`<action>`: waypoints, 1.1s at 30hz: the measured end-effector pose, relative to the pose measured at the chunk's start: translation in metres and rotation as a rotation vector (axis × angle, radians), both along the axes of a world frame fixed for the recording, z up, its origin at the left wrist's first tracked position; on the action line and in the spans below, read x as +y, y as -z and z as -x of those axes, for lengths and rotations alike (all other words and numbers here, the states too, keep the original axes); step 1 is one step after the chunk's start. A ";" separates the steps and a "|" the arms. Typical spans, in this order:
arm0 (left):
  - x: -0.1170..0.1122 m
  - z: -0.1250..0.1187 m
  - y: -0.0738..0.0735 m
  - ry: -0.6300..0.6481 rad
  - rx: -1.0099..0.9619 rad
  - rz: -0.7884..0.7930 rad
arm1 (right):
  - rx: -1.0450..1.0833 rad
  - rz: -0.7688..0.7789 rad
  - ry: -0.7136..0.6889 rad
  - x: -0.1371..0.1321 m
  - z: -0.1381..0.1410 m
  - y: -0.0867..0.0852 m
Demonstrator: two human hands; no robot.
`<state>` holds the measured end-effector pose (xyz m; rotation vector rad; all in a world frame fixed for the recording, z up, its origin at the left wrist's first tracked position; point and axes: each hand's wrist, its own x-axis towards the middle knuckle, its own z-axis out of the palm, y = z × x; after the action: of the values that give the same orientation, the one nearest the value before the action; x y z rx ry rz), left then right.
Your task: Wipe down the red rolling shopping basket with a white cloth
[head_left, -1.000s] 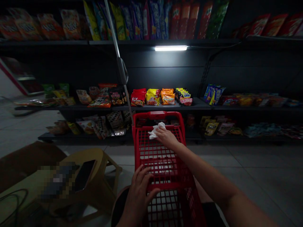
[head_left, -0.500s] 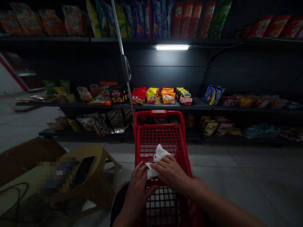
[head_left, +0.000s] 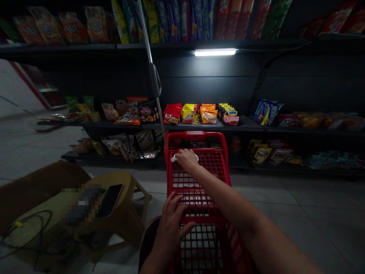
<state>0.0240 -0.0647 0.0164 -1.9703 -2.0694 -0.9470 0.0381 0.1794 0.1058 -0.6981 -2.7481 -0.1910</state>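
A red plastic shopping cart [head_left: 225, 161] with mesh panels stands in front of me, its raised bar at the far end. My right hand [head_left: 186, 160] presses a white wipe [head_left: 174, 158] onto the upper mesh near that far end. Only the edges of the wipe show past the fingers; whether it is cloth or paper I cannot tell. Closer to me, my left hand [head_left: 173, 219] rests over the cart's left side, holding nothing, its fingers spread and thumb out.
Behind the cart, dark shelves [head_left: 245, 123] carry many snack packets under a lit tube lamp [head_left: 215, 52]. A thin metal pole [head_left: 155, 80] rises beside the cart's far left corner. At left, a tan stool [head_left: 125, 186] bears a phone [head_left: 111, 199] and a blurred item; a black cable [head_left: 42, 228] lies nearby.
My right hand has slid the wipe forward and slightly left, toward the cart's far end. My left hand no longer touches the wipe and stays near the cart's left side. The view has shifted slightly.
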 end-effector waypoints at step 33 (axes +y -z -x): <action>-0.005 -0.005 -0.004 -0.046 0.029 -0.073 | -0.149 -0.011 -0.449 -0.061 -0.065 0.011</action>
<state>0.0291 -0.0692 0.0206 -1.8808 -2.0260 -0.9646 0.1032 0.1179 0.0943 -0.0529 -2.9549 -0.1628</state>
